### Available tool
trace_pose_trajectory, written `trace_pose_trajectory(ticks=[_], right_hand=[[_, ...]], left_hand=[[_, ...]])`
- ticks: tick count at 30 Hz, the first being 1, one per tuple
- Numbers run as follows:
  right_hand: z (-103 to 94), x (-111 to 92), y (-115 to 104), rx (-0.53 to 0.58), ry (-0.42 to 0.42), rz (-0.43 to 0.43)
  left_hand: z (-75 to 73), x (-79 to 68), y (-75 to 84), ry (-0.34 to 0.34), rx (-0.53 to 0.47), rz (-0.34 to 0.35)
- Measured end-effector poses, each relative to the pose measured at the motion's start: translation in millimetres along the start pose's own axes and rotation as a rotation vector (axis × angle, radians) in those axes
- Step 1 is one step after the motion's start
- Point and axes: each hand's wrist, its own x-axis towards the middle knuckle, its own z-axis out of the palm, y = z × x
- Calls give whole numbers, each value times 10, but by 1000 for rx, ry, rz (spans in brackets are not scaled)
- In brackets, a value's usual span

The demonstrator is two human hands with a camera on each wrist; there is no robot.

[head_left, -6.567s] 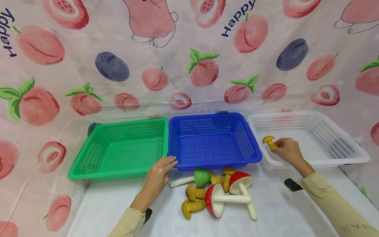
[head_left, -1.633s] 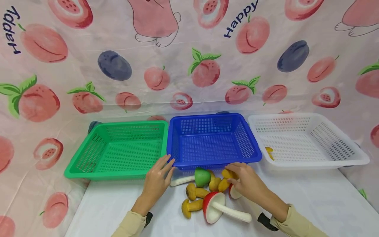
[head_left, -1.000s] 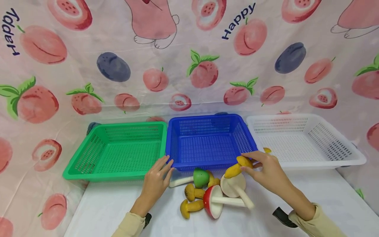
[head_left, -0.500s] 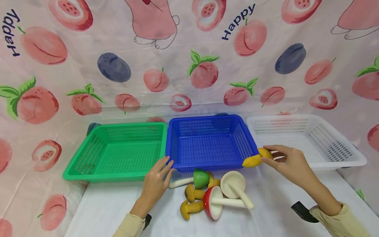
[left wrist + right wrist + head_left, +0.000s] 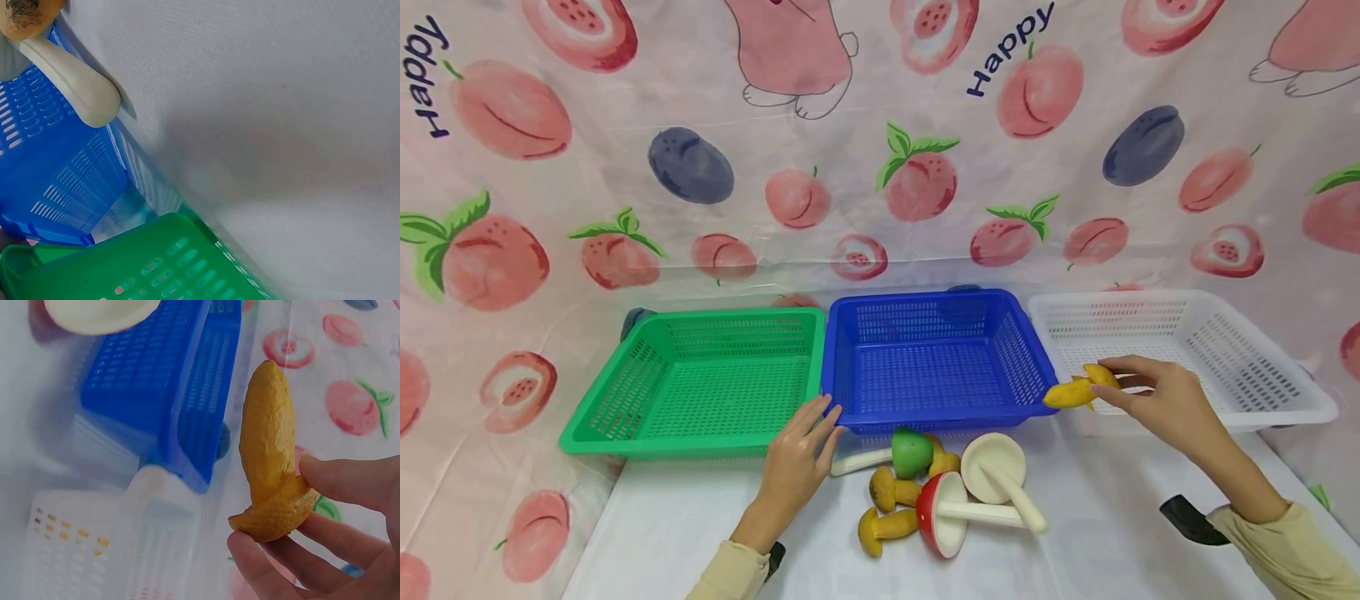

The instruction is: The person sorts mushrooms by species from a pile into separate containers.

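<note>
My right hand [image 5: 1161, 398] pinches a yellow toy mushroom [image 5: 1067, 394] over the near left corner of the white basket [image 5: 1232, 417].
Nearer me, a smooth red-capped mushroom [image 5: 929, 510], a green-capped mushroom [image 5: 912, 452] and matte yellow mushrooms [image 5: 883, 492] crowd the white counter [image 5: 1097, 525]; my left hand [image 5: 795, 462], fingers relaxed, rests where the slotted plastic blue basket [image 5: 940, 418] meets the green basket [image 5: 685, 446].

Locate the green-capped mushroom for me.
In the head view, the green-capped mushroom lies near the middle, just in front of the blue basket, to the right of the left hand and beside a yellow mushroom.
</note>
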Motion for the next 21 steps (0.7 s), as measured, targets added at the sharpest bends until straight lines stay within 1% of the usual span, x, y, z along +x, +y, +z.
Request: trace_pose_trajectory(ticks=[7,10,15,21], right_hand=[[-26,51,172,-42,-22,40],[-50,72,262,-53,-34,71],[-90,106,412,-38,-65,126],[-93,155,569,-20,-78,160]], left_hand=[[0,0,0,0,-8,1],[-1,-5,-2,-9,-10,-6],[1,-12,-6,-11,-9,-9],[-4,0,-3,-7,-13,-6]])
